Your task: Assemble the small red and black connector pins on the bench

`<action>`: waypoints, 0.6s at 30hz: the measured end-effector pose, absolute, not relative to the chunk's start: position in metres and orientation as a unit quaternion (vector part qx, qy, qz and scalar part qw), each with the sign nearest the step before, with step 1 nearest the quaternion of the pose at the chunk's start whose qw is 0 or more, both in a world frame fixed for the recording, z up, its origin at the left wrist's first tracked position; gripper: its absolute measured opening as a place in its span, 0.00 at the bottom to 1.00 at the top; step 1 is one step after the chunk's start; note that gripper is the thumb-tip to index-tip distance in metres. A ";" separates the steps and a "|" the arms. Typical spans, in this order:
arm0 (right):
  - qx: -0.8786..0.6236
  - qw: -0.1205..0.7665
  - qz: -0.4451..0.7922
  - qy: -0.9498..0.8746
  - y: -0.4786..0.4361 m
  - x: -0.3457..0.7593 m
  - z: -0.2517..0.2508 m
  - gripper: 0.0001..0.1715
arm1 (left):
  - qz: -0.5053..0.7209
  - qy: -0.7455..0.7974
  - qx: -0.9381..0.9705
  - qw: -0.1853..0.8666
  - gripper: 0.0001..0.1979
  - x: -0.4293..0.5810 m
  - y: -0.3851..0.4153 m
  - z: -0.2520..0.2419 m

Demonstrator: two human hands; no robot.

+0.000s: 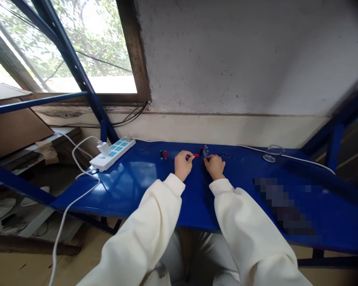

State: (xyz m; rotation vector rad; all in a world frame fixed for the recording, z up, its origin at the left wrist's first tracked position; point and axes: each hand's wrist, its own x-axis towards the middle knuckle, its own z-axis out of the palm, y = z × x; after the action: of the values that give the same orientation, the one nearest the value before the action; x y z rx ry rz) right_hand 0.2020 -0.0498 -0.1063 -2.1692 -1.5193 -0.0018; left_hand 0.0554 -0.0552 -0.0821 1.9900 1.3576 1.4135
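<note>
Left hand [183,165] pinched a red tube [196,155] between thumb and finger, over the blue table [193,198]! Right hand [215,167], half-curled, was at the clear pieces [206,151]; gripping or not, I couldn't tell.

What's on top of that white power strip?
A white plug and, at the far end, a small unclear item sit on the power strip; whatever the plug covers is hidden.

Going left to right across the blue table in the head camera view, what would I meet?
White power strip, small black piece, small red piece, left hand holding a red stick, right hand, clear round container.
</note>
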 end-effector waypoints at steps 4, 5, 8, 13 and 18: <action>-0.793 0.248 0.008 -0.556 -0.047 0.204 -0.108 0.15 | 0.546 0.473 0.656 0.219 0.03 0.050 -0.068 -0.086; -0.794 0.249 0.011 -0.554 -0.046 0.204 -0.108 0.15 | 0.552 0.472 0.649 0.226 0.02 0.049 -0.070 -0.085; -0.795 0.252 0.017 -0.552 -0.046 0.204 -0.107 0.15 | 0.565 0.474 0.631 0.243 0.02 0.049 -0.073 -0.081; -0.785 0.258 0.010 -0.563 -0.049 0.202 -0.104 0.13 | 0.565 0.467 0.633 0.247 0.02 0.048 -0.070 -0.084; -0.790 0.251 0.027 -0.559 -0.055 0.203 -0.101 0.11 | 0.562 0.465 0.643 0.234 0.03 0.047 -0.068 -0.088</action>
State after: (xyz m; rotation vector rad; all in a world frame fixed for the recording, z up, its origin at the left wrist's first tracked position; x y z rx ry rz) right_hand 0.2025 -0.0546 -0.1014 -2.1492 -1.5208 0.0734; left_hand 0.0474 -0.0682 -0.0880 1.7642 1.2770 1.5426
